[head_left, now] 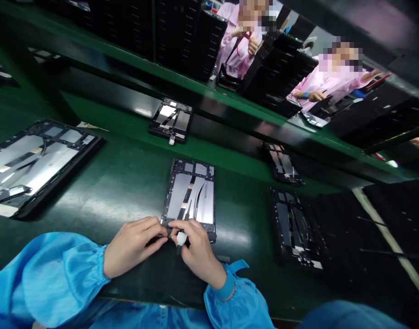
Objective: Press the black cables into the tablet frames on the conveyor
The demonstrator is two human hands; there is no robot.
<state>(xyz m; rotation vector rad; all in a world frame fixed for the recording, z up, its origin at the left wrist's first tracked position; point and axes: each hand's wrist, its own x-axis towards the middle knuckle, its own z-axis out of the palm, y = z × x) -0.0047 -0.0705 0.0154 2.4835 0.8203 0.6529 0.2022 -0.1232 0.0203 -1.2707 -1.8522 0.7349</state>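
Hands together, fingertips nearly touching: right hand (196, 249) clamped on a small white-tipped tool (180, 238), left hand (132, 244) curled with fingertips on the near-left corner of the open tablet (191, 196), can't tell if it pinches anything. Tablet lies flat on the green surface (127, 173) directly ahead of both hands, long axis running away from the person, near short edge under the fingers. Right hand slightly nearer its middle. More open tablets left (34, 160), beyond (170, 119), right (296, 228). Co-workers in pink (327, 82) across the line
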